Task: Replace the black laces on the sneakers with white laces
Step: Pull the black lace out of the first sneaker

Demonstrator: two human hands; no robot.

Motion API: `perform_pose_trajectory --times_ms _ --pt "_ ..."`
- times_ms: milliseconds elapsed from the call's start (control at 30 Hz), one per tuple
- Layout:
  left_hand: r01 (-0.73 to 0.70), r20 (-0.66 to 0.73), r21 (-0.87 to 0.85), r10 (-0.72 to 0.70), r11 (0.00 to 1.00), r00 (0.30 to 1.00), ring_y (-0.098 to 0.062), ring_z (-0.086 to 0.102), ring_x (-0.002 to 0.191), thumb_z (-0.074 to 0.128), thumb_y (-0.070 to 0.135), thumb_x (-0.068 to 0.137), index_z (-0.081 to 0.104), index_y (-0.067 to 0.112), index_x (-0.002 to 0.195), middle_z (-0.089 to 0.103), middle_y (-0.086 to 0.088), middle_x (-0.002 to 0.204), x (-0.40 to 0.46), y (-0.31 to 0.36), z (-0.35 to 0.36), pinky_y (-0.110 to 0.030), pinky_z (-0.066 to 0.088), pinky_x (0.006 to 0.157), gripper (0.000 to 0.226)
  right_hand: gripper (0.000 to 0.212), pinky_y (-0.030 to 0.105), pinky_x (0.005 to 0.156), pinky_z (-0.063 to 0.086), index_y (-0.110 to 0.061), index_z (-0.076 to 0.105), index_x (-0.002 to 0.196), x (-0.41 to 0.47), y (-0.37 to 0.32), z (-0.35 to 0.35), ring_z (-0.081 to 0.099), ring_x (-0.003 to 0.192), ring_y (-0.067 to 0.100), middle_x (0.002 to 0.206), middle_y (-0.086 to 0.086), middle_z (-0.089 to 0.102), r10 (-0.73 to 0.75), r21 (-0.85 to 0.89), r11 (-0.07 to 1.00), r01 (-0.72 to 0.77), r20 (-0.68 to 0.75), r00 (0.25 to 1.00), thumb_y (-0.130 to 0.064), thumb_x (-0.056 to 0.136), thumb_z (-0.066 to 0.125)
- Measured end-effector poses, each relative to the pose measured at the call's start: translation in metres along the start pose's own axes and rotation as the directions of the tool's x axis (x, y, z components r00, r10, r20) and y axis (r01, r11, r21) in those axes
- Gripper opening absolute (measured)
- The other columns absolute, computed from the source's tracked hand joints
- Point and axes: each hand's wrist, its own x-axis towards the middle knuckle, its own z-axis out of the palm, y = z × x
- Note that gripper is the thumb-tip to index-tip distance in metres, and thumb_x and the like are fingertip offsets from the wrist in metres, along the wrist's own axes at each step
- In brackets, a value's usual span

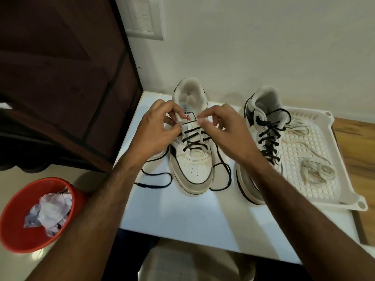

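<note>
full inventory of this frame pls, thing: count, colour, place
sneakers: 2, white and grey with black trim, on the table, one central, one to its right
black laces: partly undone on the central sneaker, still laced on the right one
white laces: loose bundle, off-white, in the tray
tray: 1, white, perforated, right end of table
table: 1, white top
bucket: 1, red, on the floor at left, holds crumpled paper
wall switch plate: 1, white, top
left hand: fingers pinching at the central sneaker's upper eyelets
right hand: same, opposite side
</note>
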Motion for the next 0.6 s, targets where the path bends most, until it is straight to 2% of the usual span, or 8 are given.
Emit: perform_pose_trajectory --times_ms 100,167,233,367,433,500,567,600 --pt "-0.006 0.0 -0.006 0.006 1.0 1.0 -0.011 0.069 0.086 0.072 0.006 0.087 0.067 0.028 0.097 0.052 0.012 0.098 0.0 0.0 -0.001 -0.034 0.059 0.084 0.024 0.024 0.038 0.088 0.038 -0.036 0.072 0.118 0.0 -0.001 0.016 0.052 0.094 0.004 0.095 -0.01 0.048 -0.065 -0.232 0.969 0.084 0.089 0.994 -0.04 0.094 0.066" --pt "-0.012 0.004 -0.005 0.012 1.0 1.0 -0.01 0.069 0.086 0.072 0.006 0.088 0.067 0.028 0.097 0.052 0.012 0.097 -0.001 0.001 0.0 -0.033 0.058 0.084 0.025 0.022 0.039 0.09 0.034 -0.034 0.073 0.117 -0.002 0.001 0.025 0.051 0.104 0.013 0.1 -0.006 0.046 -0.021 -0.386 0.919 0.08 0.153 0.988 -0.038 0.097 0.064" --pt "-0.014 0.006 -0.002 0.014 1.0 1.0 -0.009 0.069 0.085 0.073 0.006 0.088 0.066 0.029 0.097 0.052 0.013 0.097 -0.001 0.001 0.0 -0.032 0.058 0.084 0.026 0.015 0.042 0.093 0.038 -0.032 0.075 0.107 -0.003 0.002 0.025 0.051 0.103 0.013 0.099 -0.006 0.046 -0.001 -0.376 0.925 0.063 0.164 0.987 -0.036 0.097 0.065" --pt "-0.006 0.01 -0.013 0.006 1.0 1.0 -0.009 0.069 0.085 0.072 0.006 0.088 0.066 0.029 0.097 0.052 0.014 0.097 0.0 0.0 -0.001 -0.036 0.058 0.086 0.026 0.015 0.035 0.094 0.045 -0.029 0.074 0.081 0.003 0.002 0.005 0.057 0.094 0.005 0.098 -0.007 0.054 0.105 0.102 0.989 -0.109 0.043 0.994 -0.024 0.094 0.067" --pt "-0.005 0.01 -0.026 0.005 1.0 1.0 -0.01 0.069 0.085 0.071 0.004 0.087 0.067 0.028 0.096 0.051 0.014 0.096 0.0 0.0 -0.001 -0.036 0.057 0.087 0.027 0.022 0.033 0.093 0.042 -0.024 0.067 0.068 0.006 0.002 -0.013 0.058 0.097 0.012 0.095 -0.004 0.06 0.199 0.496 0.852 -0.166 -0.014 0.98 -0.02 0.088 0.059" --pt "-0.005 0.01 -0.03 0.005 1.0 1.0 -0.01 0.069 0.085 0.071 0.004 0.087 0.067 0.029 0.096 0.051 0.015 0.096 -0.001 0.0 -0.001 -0.036 0.057 0.088 0.027 0.021 0.034 0.087 0.042 -0.017 0.055 0.063 0.009 0.004 -0.029 0.058 0.093 0.018 0.083 0.002 0.061 0.217 0.805 0.572 -0.156 0.035 0.976 -0.017 0.083 0.048" --pt "-0.004 0.012 -0.027 0.005 1.0 1.0 -0.01 0.069 0.085 0.071 0.005 0.088 0.066 0.031 0.096 0.051 0.014 0.096 -0.001 0.0 0.0 -0.037 0.057 0.088 0.027 0.021 0.032 0.081 0.047 -0.012 0.045 0.066 0.008 0.002 -0.033 0.062 0.082 0.026 0.072 0.008 0.06 0.166 0.887 0.425 -0.178 0.117 0.979 -0.013 0.087 0.04" --pt "-0.003 0.012 -0.025 0.004 1.0 1.0 -0.009 0.069 0.085 0.072 0.006 0.088 0.066 0.032 0.096 0.051 0.014 0.096 -0.001 0.0 0.0 -0.037 0.057 0.088 0.028 0.022 0.032 0.077 0.05 -0.011 0.043 0.069 0.006 0.0 -0.03 0.063 0.075 0.028 0.066 0.01 0.058 0.154 0.855 0.476 -0.205 0.149 0.977 -0.015 0.09 0.04"
